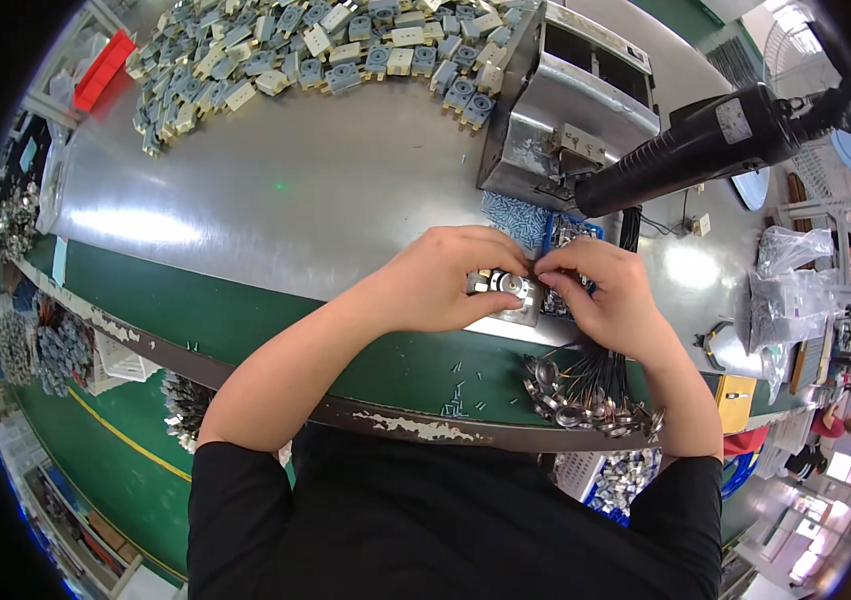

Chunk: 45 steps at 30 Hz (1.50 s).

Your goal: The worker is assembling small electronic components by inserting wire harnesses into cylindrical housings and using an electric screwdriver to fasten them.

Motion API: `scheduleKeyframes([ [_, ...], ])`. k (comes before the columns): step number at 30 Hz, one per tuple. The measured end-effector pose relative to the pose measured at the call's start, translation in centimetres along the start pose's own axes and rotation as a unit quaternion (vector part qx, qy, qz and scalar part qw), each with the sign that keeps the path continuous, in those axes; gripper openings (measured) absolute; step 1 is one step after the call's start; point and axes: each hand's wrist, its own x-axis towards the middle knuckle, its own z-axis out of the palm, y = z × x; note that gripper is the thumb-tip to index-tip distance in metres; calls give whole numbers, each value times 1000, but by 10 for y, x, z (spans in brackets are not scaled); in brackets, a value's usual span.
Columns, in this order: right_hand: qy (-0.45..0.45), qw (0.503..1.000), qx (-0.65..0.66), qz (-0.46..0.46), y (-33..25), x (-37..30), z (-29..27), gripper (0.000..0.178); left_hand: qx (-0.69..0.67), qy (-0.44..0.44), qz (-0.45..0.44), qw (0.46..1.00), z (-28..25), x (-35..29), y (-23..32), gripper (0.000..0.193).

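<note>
My left hand (458,278) is closed, thumb and fingers gripping the sides of a small part with a round metal disc (512,284) on a flat metal block at the bench's front. Close by on its right, my right hand (601,292) has thumb and fingertips pinched together near my left fingertips; whatever lies in that pinch is too small to make out. Partly under the right hand is a blue-rimmed tray (589,229) of small metal pieces. Just beyond my hands lies a heap of small bluish screws (514,218).
A black cylindrical power tool (696,150) leans in from the right beside a metal machine (571,110). Many grey and cream socket-like parts (346,55) cover the far bench. Round metal parts with black wires (581,400) and loose screws (456,405) lie along the front edge.
</note>
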Motion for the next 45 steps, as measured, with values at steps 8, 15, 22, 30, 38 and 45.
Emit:
scheduleKeyframes([
  [8,-1,988,-83,-132,3,4,5,18,4,4,11,1000,0,-1,-1,29],
  [15,-8,995,-42,-95,-4,4,4,16,8,7,2,1000,2,-1,-2,29],
  [22,-24,999,-8,-46,-2,11,0,15,-1,13,-21,1000,1,3,1,31],
  [30,4,1000,-3,-20,-6,10,6,16,-9,4,-34,999,-1,5,4,36],
  [38,161,962,-65,-211,13,-11,-20,22,16,-14,-10,1000,-3,3,4,29],
  [45,208,932,286,-85,9,54,-57,99,22,-21,-1,1000,-3,6,3,29],
])
